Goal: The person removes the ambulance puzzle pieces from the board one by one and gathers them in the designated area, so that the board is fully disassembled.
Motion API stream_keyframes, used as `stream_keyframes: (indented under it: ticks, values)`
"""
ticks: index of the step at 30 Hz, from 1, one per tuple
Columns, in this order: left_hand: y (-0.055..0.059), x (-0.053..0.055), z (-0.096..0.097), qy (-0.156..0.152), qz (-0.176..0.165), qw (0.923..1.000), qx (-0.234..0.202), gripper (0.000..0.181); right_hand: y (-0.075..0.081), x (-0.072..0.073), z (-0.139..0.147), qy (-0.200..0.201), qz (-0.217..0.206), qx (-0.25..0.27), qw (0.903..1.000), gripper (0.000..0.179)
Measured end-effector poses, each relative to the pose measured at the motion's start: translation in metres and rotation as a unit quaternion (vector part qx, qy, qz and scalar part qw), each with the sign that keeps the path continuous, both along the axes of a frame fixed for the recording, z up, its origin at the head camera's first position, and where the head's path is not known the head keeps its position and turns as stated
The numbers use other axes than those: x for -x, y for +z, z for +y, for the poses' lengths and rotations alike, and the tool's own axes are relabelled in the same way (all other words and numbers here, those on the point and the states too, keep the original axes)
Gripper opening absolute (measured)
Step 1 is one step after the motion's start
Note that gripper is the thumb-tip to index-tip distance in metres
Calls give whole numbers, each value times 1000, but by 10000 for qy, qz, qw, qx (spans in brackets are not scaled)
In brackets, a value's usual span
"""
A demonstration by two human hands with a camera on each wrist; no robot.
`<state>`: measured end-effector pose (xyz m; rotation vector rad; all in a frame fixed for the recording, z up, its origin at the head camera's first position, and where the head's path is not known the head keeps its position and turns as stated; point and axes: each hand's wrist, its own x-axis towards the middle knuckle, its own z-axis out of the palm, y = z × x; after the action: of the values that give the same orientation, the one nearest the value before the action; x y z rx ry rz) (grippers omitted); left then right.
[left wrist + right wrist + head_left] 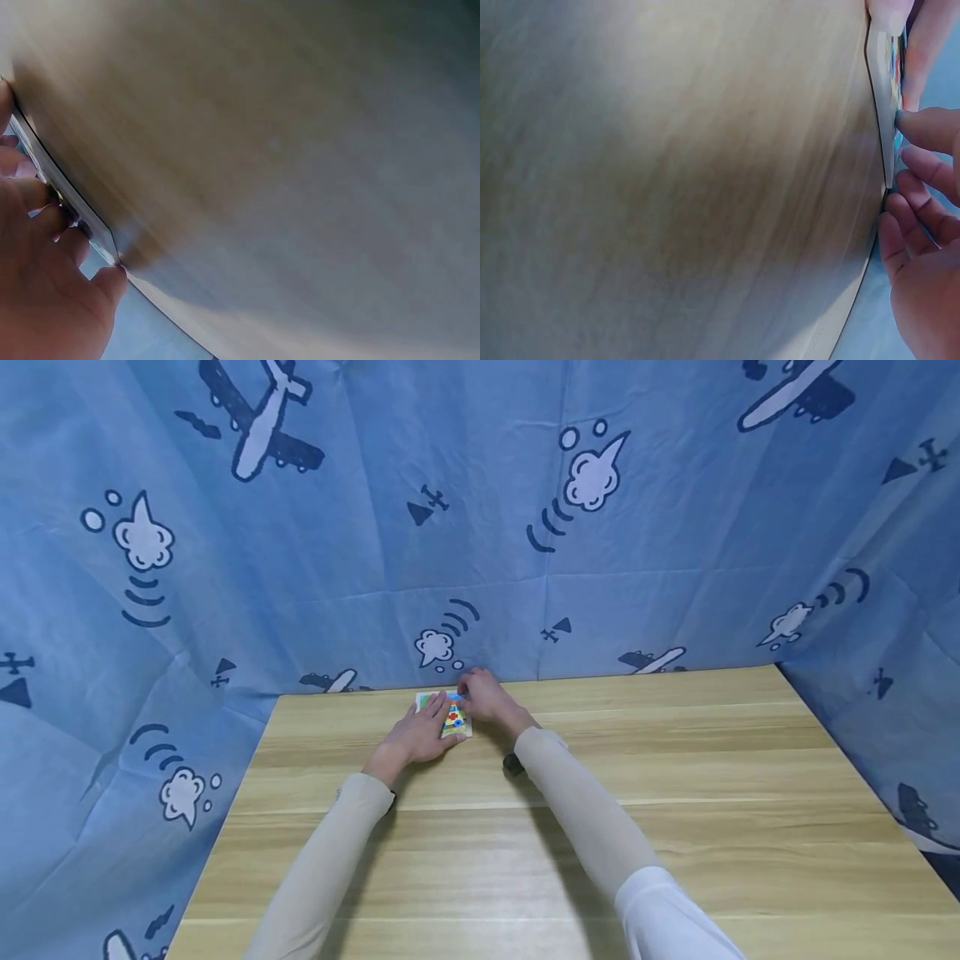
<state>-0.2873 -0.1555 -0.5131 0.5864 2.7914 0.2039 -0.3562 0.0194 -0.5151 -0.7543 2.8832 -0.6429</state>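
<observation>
A small, thin board (456,724) with a bright multicoloured picture and a pale border lies at the back edge of the wooden table. My left hand (420,737) rests over its left part, fingers spread and reaching across the picture. The left thumb lies at the near right corner. At the far right corner is my right hand (487,696), its fingers curled. In the right wrist view the right thumb (930,127) touches the board's face, and the other fingers bend close beside the corner. I cannot tell whether a small piece sits between them. Part of the picture is hidden under the left hand.
The wood-grain table (675,810) spreads out in front and to both sides. Right behind it hangs a blue curtain (495,527) printed with airplanes and clouds, which also runs along the left and right. A black wrist strap (513,765) shows at the right sleeve.
</observation>
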Motion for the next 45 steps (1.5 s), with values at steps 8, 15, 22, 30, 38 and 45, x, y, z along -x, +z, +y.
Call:
stream_keyframes:
  ticks: [8, 15, 22, 30, 38, 45]
  values:
    - [-2, -1, 0, -29, -23, 10000, 75, 87, -2, 0, 0, -125, -168, 330, 9992, 17]
    - [-5, 0, 1, -36, -70, 9998, 197, 87, -5, 0, 2, -333, -371, 765, 9958, 19]
    - [-8, 2, 2, -89, 37, 9996, 249, 87, -4, -2, 5, -504, -540, 1176, 9903, 24]
    - [-5, -2, 9, -96, 72, 9987, 491, 84, -3, -4, 9, -592, -577, 1437, 9862, 20]
    - [-3, -3, 9, -94, 198, 9977, 638, 84, -3, -6, 15, -631, -612, 2288, 9695, 20]
    - [-5, -4, 6, -47, 113, 9982, 592, 85, 1, -8, 24, -883, -991, 2955, 9461, 17]
